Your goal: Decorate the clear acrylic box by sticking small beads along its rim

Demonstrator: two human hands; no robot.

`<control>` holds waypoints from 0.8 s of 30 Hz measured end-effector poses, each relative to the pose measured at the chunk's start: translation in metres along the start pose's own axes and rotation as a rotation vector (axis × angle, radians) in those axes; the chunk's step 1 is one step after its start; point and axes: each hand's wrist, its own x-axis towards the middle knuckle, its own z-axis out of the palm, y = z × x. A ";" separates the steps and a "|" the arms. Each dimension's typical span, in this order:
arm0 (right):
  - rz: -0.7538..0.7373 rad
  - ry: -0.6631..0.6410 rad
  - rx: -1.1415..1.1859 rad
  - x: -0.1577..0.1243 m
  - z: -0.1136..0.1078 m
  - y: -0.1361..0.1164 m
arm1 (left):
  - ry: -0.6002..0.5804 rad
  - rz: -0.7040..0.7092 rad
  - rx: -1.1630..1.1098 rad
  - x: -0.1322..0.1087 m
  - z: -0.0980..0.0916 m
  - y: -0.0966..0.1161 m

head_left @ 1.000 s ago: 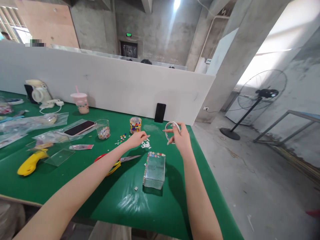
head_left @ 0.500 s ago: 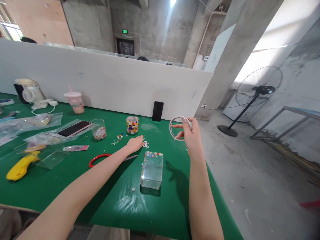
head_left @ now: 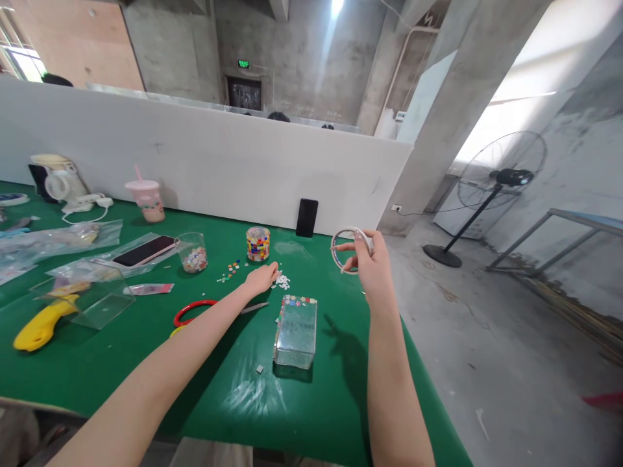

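My right hand (head_left: 372, 266) is raised above the green table (head_left: 331, 402) and pinches a thin pale ring, a roll of tape (head_left: 346, 250), between thumb and fingers. My left hand (head_left: 261, 279) is lowered onto the table with its fingertips pinched at a small pile of white tiles (head_left: 282, 281). Just in front of it stands a clear box (head_left: 296, 331) with coloured tiles along its top edge. Scissors with red and yellow handles (head_left: 195, 311) lie partly under my left forearm.
Loose coloured tiles (head_left: 230, 269), a tile-covered jar (head_left: 257, 243), a glass of tiles (head_left: 193, 251), a phone (head_left: 146, 250) on plastic bags, a yellow cutter (head_left: 41, 322) and a pink drink cup (head_left: 146, 200) lie to the left. A black phone (head_left: 306, 217) leans on the white partition. A floor fan (head_left: 501, 181) stands right.
My left hand has dropped from mid-air onto the white tile pile. My right hand has lifted the ring up and to the right, then held nearly still.
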 end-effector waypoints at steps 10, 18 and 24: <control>0.003 -0.009 0.021 -0.003 0.000 -0.004 | 0.072 -0.085 -0.089 -0.003 0.002 0.004; 0.044 -0.094 0.120 -0.004 -0.004 -0.011 | 0.182 -0.052 -0.220 -0.011 -0.015 -0.002; 0.052 -0.123 0.168 -0.005 -0.004 -0.011 | 0.137 -0.014 -0.227 -0.035 -0.033 -0.025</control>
